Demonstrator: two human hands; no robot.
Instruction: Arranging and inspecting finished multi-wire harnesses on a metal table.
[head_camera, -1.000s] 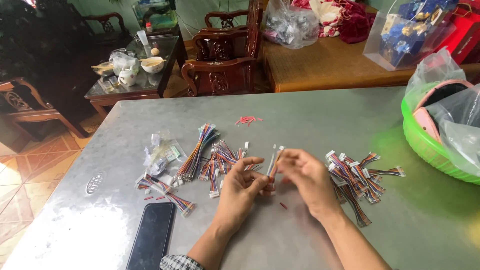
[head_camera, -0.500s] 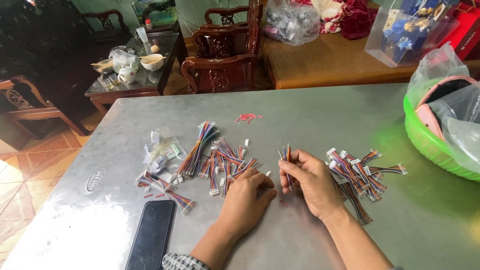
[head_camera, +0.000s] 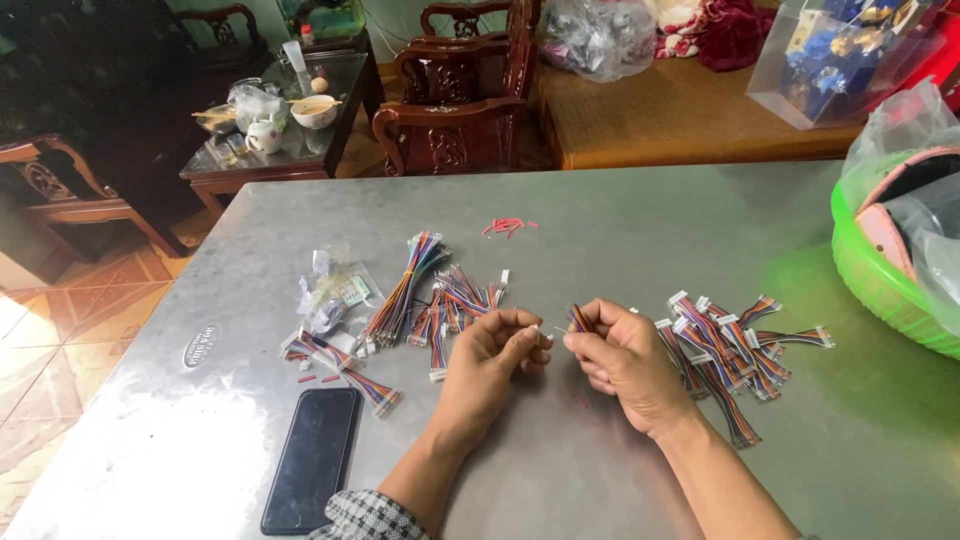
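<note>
Wire lead (head_camera: 578, 318), multicoloured, is sitting pinched in right hand (head_camera: 625, 362); left hand (head_camera: 490, 355) is pinching small white connector (head_camera: 541, 331) just beside it. Wire bundles (head_camera: 735, 345) are lying right of both hands.

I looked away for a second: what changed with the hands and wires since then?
The left hand reached into the middle wire pile, then came back to meet the right hand, which keeps its wire bundle. The phone and right pile are unmoved.
</note>
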